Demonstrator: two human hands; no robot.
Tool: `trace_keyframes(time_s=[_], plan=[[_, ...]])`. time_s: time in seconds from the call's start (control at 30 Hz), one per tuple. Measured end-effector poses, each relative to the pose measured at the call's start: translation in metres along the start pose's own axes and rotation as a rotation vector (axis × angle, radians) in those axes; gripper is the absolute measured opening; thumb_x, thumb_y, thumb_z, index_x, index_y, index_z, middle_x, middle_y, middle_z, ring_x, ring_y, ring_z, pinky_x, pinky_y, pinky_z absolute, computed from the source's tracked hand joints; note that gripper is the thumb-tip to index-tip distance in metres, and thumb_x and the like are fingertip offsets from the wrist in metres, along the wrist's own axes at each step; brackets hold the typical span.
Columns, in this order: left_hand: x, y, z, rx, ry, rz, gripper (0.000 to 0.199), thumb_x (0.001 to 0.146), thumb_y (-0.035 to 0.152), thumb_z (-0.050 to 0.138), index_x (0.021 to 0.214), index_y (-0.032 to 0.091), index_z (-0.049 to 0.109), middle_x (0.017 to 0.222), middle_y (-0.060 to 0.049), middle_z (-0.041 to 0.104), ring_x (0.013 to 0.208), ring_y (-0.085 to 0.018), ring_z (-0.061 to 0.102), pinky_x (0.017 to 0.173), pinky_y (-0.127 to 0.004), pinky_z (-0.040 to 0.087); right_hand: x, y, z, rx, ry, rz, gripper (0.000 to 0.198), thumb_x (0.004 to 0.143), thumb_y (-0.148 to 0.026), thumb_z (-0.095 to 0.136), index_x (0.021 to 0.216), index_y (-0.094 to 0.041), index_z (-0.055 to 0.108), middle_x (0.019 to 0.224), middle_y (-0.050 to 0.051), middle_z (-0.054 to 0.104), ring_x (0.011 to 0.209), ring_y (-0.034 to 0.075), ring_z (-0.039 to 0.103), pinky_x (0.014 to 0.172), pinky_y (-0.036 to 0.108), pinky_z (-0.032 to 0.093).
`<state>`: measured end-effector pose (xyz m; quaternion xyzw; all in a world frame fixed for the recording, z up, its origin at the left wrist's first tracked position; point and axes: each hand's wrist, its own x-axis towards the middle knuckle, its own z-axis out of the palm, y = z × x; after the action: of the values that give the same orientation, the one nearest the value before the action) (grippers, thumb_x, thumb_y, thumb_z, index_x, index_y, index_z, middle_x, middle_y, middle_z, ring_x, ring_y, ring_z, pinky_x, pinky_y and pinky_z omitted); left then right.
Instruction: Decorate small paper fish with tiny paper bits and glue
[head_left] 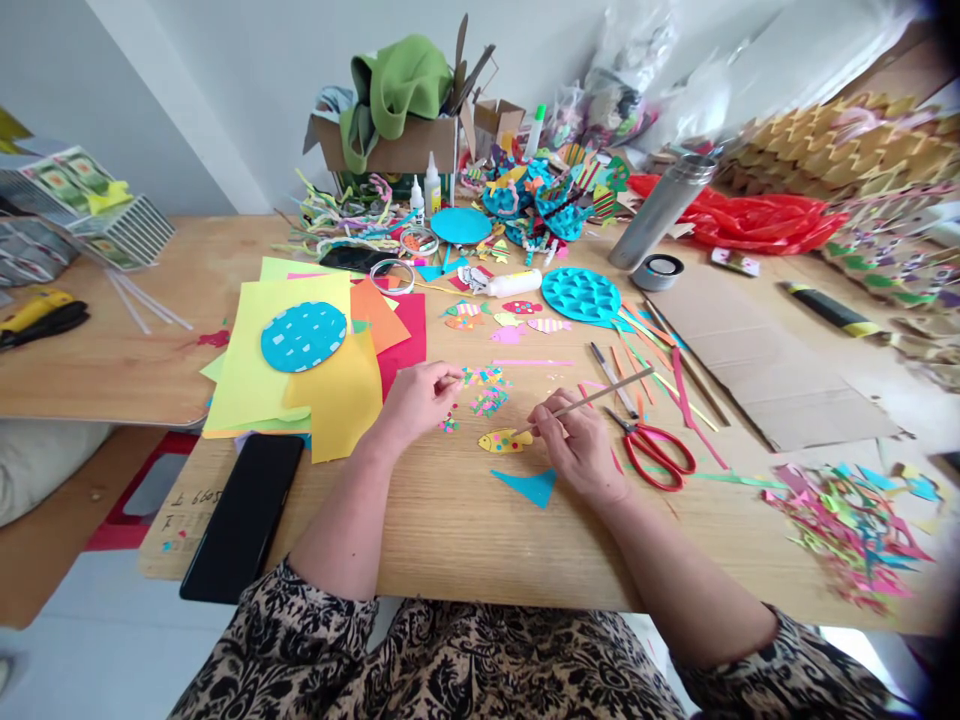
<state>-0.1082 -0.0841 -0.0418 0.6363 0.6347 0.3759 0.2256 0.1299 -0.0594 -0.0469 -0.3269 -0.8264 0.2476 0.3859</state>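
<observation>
My right hand (577, 440) is closed around a thin wooden stick (611, 388), whose lower tip meets the tail half of a small yellow paper fish (496, 441). Coloured dots lie on the fish. Thumb and fingers pinched, my left hand (420, 400) hovers by small piles of paper dots (489, 401); whatever it may hold is too small to make out. Below the fish rests a blue paper scrap (526, 485). Several finished-looking paper fish (522, 307) are grouped farther back. Red-handled scissors (654, 450) and a pen (615, 378) lie right of my right hand.
Coloured paper sheets (240, 350) and a black phone (244, 515) lie at left. A glue bottle (514, 283), blue scalloped disc (581, 294) and grey thermos (660, 212) stand or lie behind. Cardboard (772, 370) and paper scraps (851, 530) cover the right side.
</observation>
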Motion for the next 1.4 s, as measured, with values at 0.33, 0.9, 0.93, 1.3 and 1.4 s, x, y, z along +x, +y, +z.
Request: trace_keyframes(time_s=[0.33, 0.9, 0.93, 1.3, 1.4], plan=[[-0.001, 0.0, 0.002, 0.035, -0.097, 0.06, 0.016, 0.081, 0.016, 0.063, 0.093, 0.021, 0.072, 0.077, -0.002, 0.071, 0.066, -0.013, 0.065, 0.062, -0.022, 0.05, 0.001, 0.0, 0.0, -0.004, -0.005, 0.018, 0.028, 0.096, -0.032, 0.042, 0.073, -0.024, 0.057, 0.064, 0.004, 0.061, 0.065, 0.02, 0.058, 0.063, 0.035, 0.047], [-0.01, 0.026, 0.018, 0.189, -0.418, 0.331, 0.014, 0.077, 0.009, 0.066, 0.079, 0.02, 0.073, 0.075, -0.003, 0.065, 0.088, -0.02, 0.061, 0.084, -0.033, 0.049, 0.0, 0.002, 0.002, 0.012, -0.007, 0.007, 0.027, 0.097, -0.03, 0.043, 0.073, -0.024, 0.054, 0.065, 0.003, 0.057, 0.062, 0.019, 0.055, 0.06, 0.035, 0.043], [-0.011, 0.027, 0.019, 0.204, -0.426, 0.332, 0.013, 0.078, 0.009, 0.066, 0.079, 0.019, 0.072, 0.077, -0.004, 0.064, 0.092, -0.021, 0.06, 0.086, -0.033, 0.049, 0.0, 0.002, 0.002, 0.011, -0.001, 0.001, 0.027, 0.096, -0.029, 0.043, 0.072, -0.024, 0.053, 0.064, 0.003, 0.057, 0.062, 0.019, 0.055, 0.06, 0.035, 0.043], [-0.014, 0.032, 0.023, 0.288, -0.468, 0.307, 0.01, 0.079, 0.007, 0.062, 0.08, 0.017, 0.067, 0.083, -0.005, 0.065, 0.094, -0.022, 0.058, 0.085, -0.033, 0.048, -0.003, 0.009, 0.002, 0.109, 0.051, 0.09, 0.028, 0.098, -0.03, 0.042, 0.075, -0.022, 0.057, 0.069, 0.003, 0.058, 0.064, 0.017, 0.058, 0.06, 0.031, 0.046], [-0.014, 0.031, 0.023, 0.279, -0.464, 0.3, 0.009, 0.079, 0.008, 0.063, 0.08, 0.016, 0.066, 0.083, -0.005, 0.064, 0.094, -0.022, 0.058, 0.085, -0.033, 0.048, -0.001, 0.008, 0.002, 0.102, 0.05, 0.089, 0.031, 0.098, -0.031, 0.041, 0.073, -0.022, 0.057, 0.069, 0.003, 0.059, 0.064, 0.017, 0.058, 0.061, 0.031, 0.045]])
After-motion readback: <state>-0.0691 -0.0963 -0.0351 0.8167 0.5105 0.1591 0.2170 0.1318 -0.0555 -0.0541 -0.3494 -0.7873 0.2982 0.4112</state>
